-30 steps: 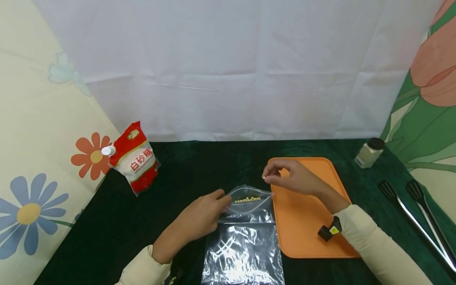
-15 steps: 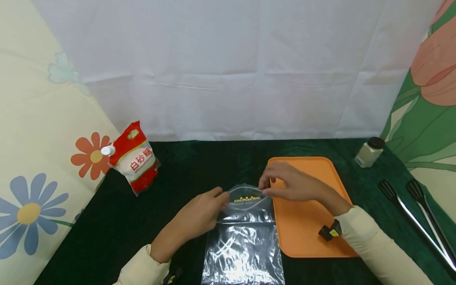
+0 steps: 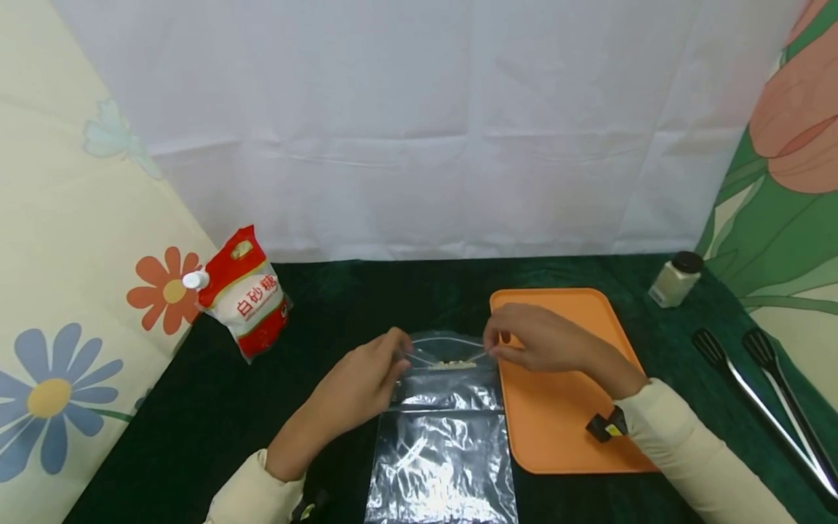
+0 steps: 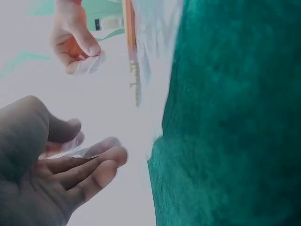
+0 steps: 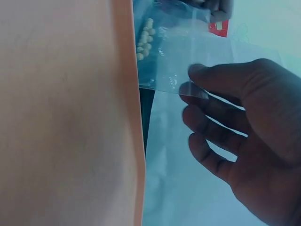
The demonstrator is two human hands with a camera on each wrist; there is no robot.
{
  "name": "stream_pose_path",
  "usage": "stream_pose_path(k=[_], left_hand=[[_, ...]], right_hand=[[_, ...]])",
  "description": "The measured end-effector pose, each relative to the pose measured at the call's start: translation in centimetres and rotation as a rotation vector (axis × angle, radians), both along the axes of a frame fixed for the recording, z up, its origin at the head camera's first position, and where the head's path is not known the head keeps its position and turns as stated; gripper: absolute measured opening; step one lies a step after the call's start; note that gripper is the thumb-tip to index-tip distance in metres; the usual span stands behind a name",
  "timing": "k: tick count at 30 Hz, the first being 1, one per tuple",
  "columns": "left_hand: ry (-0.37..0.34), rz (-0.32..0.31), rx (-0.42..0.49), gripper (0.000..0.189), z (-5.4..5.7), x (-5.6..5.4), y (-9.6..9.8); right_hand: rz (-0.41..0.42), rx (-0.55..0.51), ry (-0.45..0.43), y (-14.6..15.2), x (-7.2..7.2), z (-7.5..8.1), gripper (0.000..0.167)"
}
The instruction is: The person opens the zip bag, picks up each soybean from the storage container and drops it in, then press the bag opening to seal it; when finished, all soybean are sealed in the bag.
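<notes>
A clear plastic zip bag (image 3: 439,451) lies flat on the dark green cloth, its mouth at the far end. Several small round pale-yellow beans (image 3: 456,364) rest inside just below the mouth; the right wrist view shows the beans (image 5: 146,40) through the plastic. My left hand (image 3: 366,375) pinches the mouth's left corner between thumb and fingers. At the right corner, my right hand (image 3: 533,338) pinches the film with thumb and index finger, the other fingers loosely bent. Between the two hands the mouth is drawn wide.
An orange tray (image 3: 569,422) lies along the bag's right side, under the right forearm. A red-and-white sugar pouch (image 3: 252,295) stands at the back left. Towards the right are a dark-lidded jar (image 3: 674,282) and metal tongs with black slotted ends (image 3: 759,400).
My right hand had a small pale piece at its fingertips beside the bag; it moved left and down, then took the right corner. The mouth has been pulled wider and flatter, its edge raised slightly.
</notes>
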State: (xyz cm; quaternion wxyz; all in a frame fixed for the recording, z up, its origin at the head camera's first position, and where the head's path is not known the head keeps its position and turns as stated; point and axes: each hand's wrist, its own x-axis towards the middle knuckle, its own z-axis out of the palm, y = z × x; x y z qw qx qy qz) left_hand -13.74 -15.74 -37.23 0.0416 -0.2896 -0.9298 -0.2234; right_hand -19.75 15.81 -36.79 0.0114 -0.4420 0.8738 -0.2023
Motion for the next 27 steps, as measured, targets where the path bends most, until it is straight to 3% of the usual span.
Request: stream_pose_path(k=[7, 16, 22, 27], left_hand=[[0.036, 0.052, 0.117, 0.044, 0.6, -0.3, -0.4], [0.055, 0.085, 0.135, 0.027, 0.4, -0.6, -1.0], [0.021, 0.133, 0.115, 0.019, 0.5, -0.6, -1.1], [0.024, 0.136, 0.106, 0.020, 0.6, -0.6, -1.0]], right_hand=[[-0.062, -0.066, -0.064, -0.3, 0.0, 0.0, 0.017], [-0.045, -0.124, -0.136, -0.5, -0.1, -0.4, 0.024], [-0.021, -0.121, -0.103, -0.6, -0.1, -0.4, 0.022], [0.021, -0.133, -0.069, -0.7, -0.1, -0.6, 0.021]])
